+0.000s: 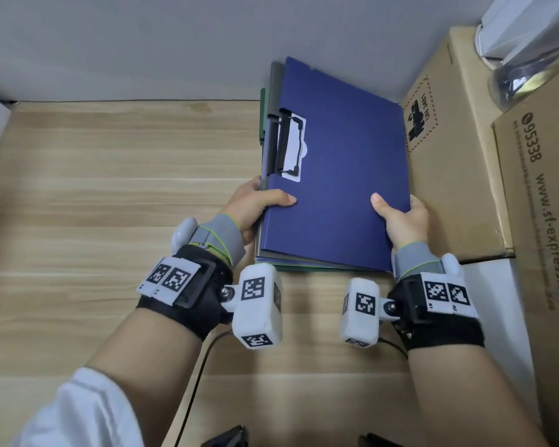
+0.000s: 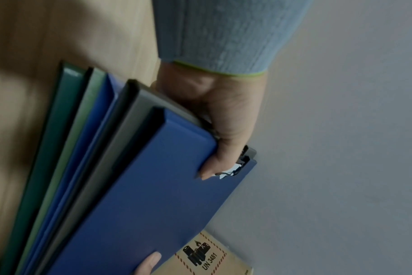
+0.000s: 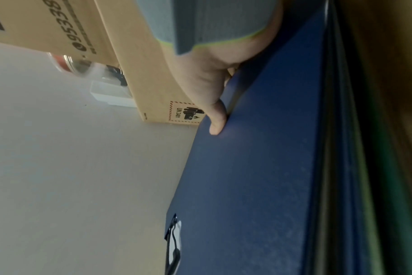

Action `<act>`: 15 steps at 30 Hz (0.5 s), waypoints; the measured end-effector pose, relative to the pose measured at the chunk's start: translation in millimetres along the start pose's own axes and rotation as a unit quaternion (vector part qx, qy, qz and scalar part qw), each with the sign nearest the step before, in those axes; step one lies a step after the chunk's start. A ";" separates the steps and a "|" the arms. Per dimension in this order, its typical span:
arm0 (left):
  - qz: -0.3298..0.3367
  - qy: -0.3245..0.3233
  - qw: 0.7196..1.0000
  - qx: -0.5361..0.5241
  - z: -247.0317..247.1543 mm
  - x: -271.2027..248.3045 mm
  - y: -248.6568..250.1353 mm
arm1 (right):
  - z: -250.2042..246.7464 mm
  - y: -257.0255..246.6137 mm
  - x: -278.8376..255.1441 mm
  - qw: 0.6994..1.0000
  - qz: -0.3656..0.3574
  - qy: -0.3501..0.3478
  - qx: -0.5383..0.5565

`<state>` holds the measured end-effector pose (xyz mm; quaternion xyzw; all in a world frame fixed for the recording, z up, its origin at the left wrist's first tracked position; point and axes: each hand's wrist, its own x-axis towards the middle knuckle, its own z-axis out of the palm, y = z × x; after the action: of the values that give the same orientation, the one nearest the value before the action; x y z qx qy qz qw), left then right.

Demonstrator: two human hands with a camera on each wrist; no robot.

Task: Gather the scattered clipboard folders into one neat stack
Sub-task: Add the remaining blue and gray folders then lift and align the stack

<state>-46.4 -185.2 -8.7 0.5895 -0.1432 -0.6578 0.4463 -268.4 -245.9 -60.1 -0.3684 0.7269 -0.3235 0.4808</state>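
Head view: a stack of clipboard folders [image 1: 336, 188] lies at the far right of the wooden table [image 1: 110, 188], its right edge against a cardboard box [image 1: 449, 156] with a UN 3481 label. The top folder is blue, its black metal clip [image 1: 288, 146] toward the left; grey and green folders show beneath along the left and near edges. The left hand [image 1: 255, 208] clasps the stack's near left edge, thumb on the blue cover, fingers curled round the side. The right hand [image 1: 400, 217] clasps the near right corner, thumb on top, fingers hidden below. A second, larger box [image 1: 536, 221] stands to the right

Left wrist view: the left hand [image 2: 219, 115] holds the fanned spines of dark green, pale green, blue, grey and blue folders [image 2: 106, 176], thumb pressed on the top blue cover beside the clip [image 2: 242, 161]. The right thumb tip [image 2: 151, 260] shows at the lower edge

Right wrist view: the right hand [image 3: 212, 83] grips the folder edge, thumb flat on the blue cover [image 3: 259, 167]; the labelled box [image 3: 141, 74] is just behind
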 end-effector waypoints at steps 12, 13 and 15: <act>0.032 -0.022 0.999 -0.004 19.4 0.6 -11.4 | 18.3 -19.2 -19.4 0.952 -0.153 -0.090 -0.247; 0.033 -0.021 0.999 0.001 19.1 0.7 -11.7 | 17.8 -20.1 -20.0 0.953 -0.153 -0.090 -0.247; 0.035 -0.028 0.999 0.011 18.9 -1.2 -10.8 | 16.4 -26.4 -24.1 0.958 -0.137 -0.096 -0.233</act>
<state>-68.1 -184.7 -10.7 0.5705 -0.1834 -0.6562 0.4587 -240.7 -241.1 -32.7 -0.5954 0.6752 -0.1713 0.4003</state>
